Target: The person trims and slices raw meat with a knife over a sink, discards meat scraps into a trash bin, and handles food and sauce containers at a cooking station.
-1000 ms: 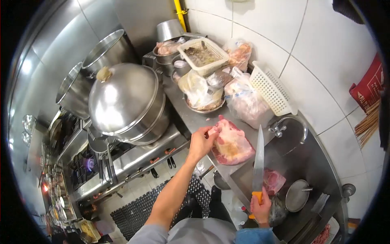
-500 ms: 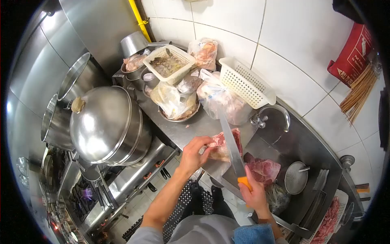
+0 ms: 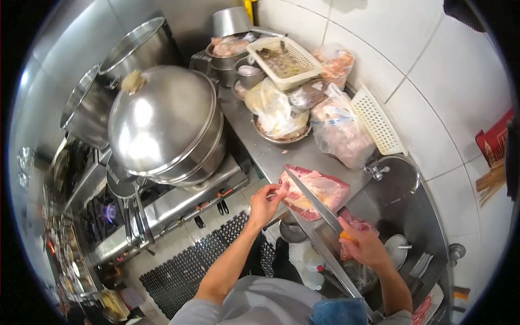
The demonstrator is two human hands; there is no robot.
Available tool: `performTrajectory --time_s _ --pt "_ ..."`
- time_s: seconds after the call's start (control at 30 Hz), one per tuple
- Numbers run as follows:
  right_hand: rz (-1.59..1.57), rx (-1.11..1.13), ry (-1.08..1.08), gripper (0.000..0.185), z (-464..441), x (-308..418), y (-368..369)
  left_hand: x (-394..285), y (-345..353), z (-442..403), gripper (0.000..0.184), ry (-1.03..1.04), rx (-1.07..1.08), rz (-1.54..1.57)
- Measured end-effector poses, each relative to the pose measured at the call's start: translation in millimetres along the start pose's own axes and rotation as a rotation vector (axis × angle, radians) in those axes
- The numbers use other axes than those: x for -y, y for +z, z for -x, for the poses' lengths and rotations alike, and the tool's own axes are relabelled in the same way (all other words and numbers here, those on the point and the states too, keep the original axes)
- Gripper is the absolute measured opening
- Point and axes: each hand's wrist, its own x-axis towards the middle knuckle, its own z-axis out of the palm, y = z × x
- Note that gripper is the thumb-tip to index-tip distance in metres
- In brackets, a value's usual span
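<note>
- Steel counter (image 3: 264, 155), at the pinch of the left hand (image 3: 263, 207): bears the meat slab (image 3: 328, 190) directly.
- Same counter, beyond the pinch: metal bowl (image 3: 281, 140) and, to its right, a plastic bag of pale meat (image 3: 343, 132).
- Sink (image 3: 406, 208), under the right hand (image 3: 362, 244): second meat piece (image 3: 353, 221).
- Stove (image 3: 176, 208), left of both grips: dome-lidded pot (image 3: 160, 127).
- Floor (image 3: 193, 235), below the pinch: black studded mat (image 3: 181, 268).

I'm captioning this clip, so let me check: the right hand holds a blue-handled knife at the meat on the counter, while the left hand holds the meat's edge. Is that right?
Not quite: the knife has an orange handle, not a blue one, as the head view shows. The right hand does hold it at the meat on the counter, while the left hand holds the meat's edge.
</note>
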Motion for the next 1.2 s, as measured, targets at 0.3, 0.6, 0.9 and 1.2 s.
performTrajectory --time_s 0.3,0.6,0.9,1.2 --pt "0.43 0.319 -0.024 0.049 -58.7 25.6 -34.1 14.4 6.4 29.7 0.029 -0.16 -0.095 0.159" --pt "0.426 0.372 -0.044 0.053 -87.6 20.0 1.2 31.8 15.7 40.6 0.025 -0.193 -0.119 0.27" --pt "0.273 0.214 -0.05 0.054 -38.1 14.2 25.7 37.3 15.5 44.3 0.025 -0.218 -0.087 0.312" --pt "0.055 0.093 0.077 0.054 -26.8 1.1 82.4 31.4 9.9 42.8 0.022 -0.29 -0.059 0.458"
